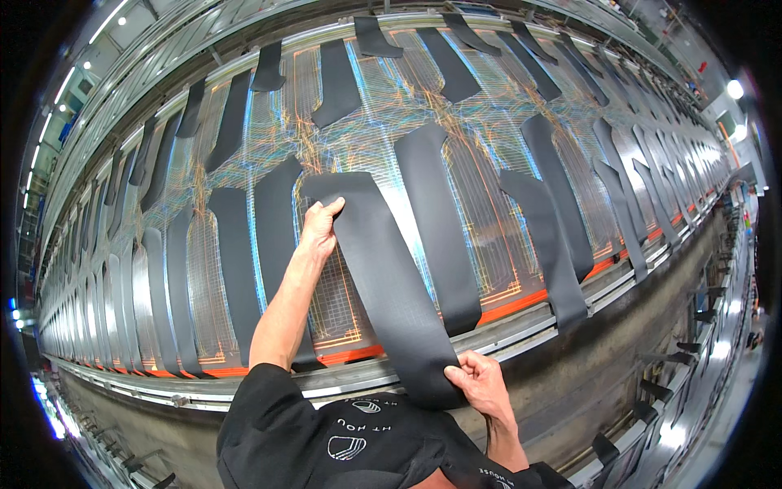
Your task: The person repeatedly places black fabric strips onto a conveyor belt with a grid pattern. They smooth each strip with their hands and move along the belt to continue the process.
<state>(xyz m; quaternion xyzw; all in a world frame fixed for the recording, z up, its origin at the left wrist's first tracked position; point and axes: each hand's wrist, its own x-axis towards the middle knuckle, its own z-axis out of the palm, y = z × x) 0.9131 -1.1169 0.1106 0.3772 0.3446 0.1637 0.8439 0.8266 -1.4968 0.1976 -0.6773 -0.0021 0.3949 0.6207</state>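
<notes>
A long black sheet-material panel (391, 275), probably fabric, stretches between my two hands over the table's near edge. My left hand (321, 226) pinches its left edge near the far end, thumb on top. At the near right corner, my right hand (479, 379) holds the panel between thumb and curled fingers. The panel's near end hangs past the table rail, close to my shirt. Just right of it, another black panel (437, 226) lies flat on the table surface (336, 299), which bears coloured guide lines.
Rows of similar black panels run along the long table, including one (229, 244) on the left. A panel (553, 257) on the right overhangs the metal rail (519, 345). Orange strip (513, 304) lines the near edge. Black brackets (605, 449) jut from a frame at lower right.
</notes>
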